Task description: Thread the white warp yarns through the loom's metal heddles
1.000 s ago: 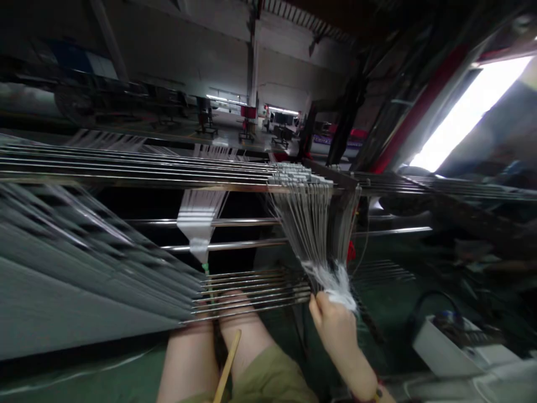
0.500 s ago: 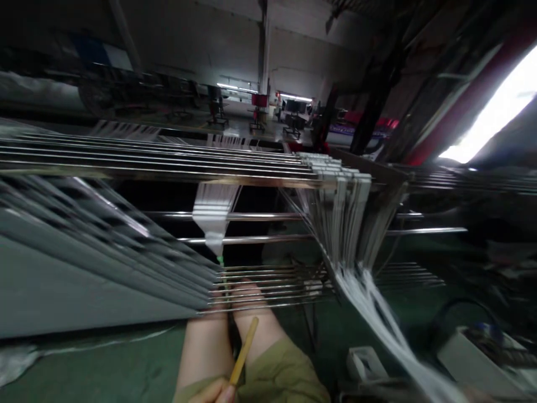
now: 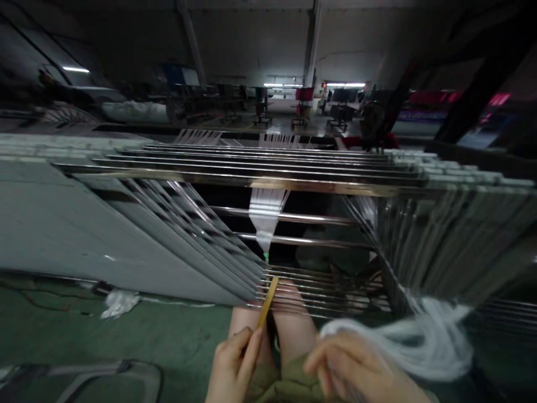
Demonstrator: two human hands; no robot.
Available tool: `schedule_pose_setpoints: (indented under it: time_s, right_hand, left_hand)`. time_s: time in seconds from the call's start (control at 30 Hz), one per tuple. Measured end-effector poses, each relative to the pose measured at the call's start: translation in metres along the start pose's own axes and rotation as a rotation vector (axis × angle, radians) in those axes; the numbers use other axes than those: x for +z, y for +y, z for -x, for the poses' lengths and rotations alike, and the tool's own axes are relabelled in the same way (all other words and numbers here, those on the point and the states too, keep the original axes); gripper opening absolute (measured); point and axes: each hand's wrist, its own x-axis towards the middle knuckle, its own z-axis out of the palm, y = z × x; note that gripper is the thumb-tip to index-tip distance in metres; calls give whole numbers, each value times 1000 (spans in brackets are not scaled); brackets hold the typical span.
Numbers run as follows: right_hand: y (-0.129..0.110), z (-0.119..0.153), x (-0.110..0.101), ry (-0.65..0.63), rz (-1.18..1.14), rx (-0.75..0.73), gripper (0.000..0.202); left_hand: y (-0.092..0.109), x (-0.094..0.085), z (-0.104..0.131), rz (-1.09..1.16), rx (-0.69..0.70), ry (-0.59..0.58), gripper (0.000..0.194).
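My left hand (image 3: 235,358) is closed around a thin, flat yellow stick (image 3: 267,302), its tip pointing up at the lower rods. At lower right, my right hand (image 3: 350,361), slightly blurred, has curled fingers at a looped bundle of white yarn (image 3: 436,341). The loop runs along the top of that hand, and its end by the fingers is partly hidden. From the loop, threads rise to the white heddles (image 3: 428,240) hanging on the right. Ahead of the stick, a gathered white warp strip (image 3: 265,215) narrows to a green tie (image 3: 265,257).
Long metal bars (image 3: 268,178) cross in front of me, with thinner rods (image 3: 302,291) low over my knees. Grey heddles (image 3: 176,263) slant down on the left. A white scrap (image 3: 119,303) and a grey tubular frame (image 3: 113,369) are on the green floor.
The view has shifted, so the loom appears farther right. My left hand has raised the stick toward the rods. My right hand has come into view at lower right, with the yarn now looped back.
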Motion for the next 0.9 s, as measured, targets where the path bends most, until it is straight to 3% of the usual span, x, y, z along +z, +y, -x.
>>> schedule_pose_setpoints:
  time_s: [0.07, 0.13, 0.27, 0.47, 0.53, 0.63, 0.77, 0.9]
  right_hand:
    - [1, -34, 2, 42, 31, -20, 38]
    - [6, -63, 0, 187, 82, -59, 36]
    - [26, -93, -9, 388, 125, -66, 39]
    - [50, -91, -20, 407, 120, -37, 35]
    - [51, -87, -23, 392, 130, -23, 35]
    - [53, -83, -26, 384, 151, -11, 35]
    - [57, -82, -27, 363, 152, -18, 34]
    - [59, -81, -28, 354, 181, -48, 33]
  left_hand:
    - [1, -6, 2, 106, -85, -25, 39]
    - [4, -11, 4, 182, -128, -52, 38]
    - [10, -14, -1, 78, -59, -82, 37]
    - [1, 9, -22, -364, 287, 93, 27]
    - [1, 14, -26, -498, 335, 132, 26]
    - [4, 10, -28, -668, 271, 161, 27]
    - [7, -6, -28, -802, 11, 168, 28]
    - [19, 6, -30, -481, -11, -4, 33]
